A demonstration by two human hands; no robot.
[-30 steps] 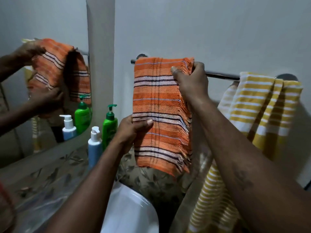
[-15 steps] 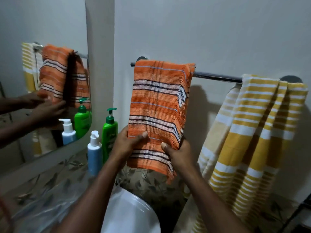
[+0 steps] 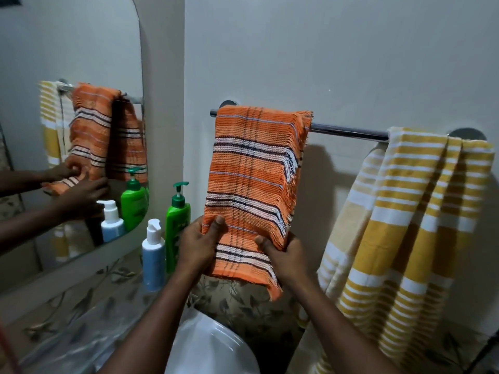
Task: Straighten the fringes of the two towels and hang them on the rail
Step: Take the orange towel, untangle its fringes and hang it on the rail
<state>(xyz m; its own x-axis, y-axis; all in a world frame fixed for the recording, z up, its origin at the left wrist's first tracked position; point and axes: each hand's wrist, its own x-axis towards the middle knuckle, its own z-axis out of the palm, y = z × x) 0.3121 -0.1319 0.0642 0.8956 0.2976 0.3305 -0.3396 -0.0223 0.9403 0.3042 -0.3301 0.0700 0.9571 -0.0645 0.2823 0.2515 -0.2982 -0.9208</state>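
Two pump bottles stand on the shelf (image 3: pixel 81 319) left of your hands: a green bottle (image 3: pixel 176 225) with a green pump and, just in front of it, a blue bottle (image 3: pixel 153 256) with a white pump; you cannot tell how full either is. Both repeat in the mirror (image 3: pixel 67 63) beside them. A white basin (image 3: pixel 210 346) sits low between your forearms, nothing visible in it. The orange towel (image 3: pixel 253 184) hangs over the left end of the rail (image 3: pixel 348 130), folded across it, orange with bands of white and dark stripes and thin dark lines running down; its right edge is a loose, uneven fringe and the bottom right corner dips lower than the left. Your left hand (image 3: pixel 199 244) grips the towel's lower left edge, thumb on the front. Your right hand (image 3: pixel 286 255) grips the lower right edge at the fringe, thumb on the front, fingers behind. The yellow towel (image 3: pixel 405 225) hangs at the right end of the rail, yellow with white stripes, bunched into long folds, well apart from both hands. Bare rail shows between the two towels.
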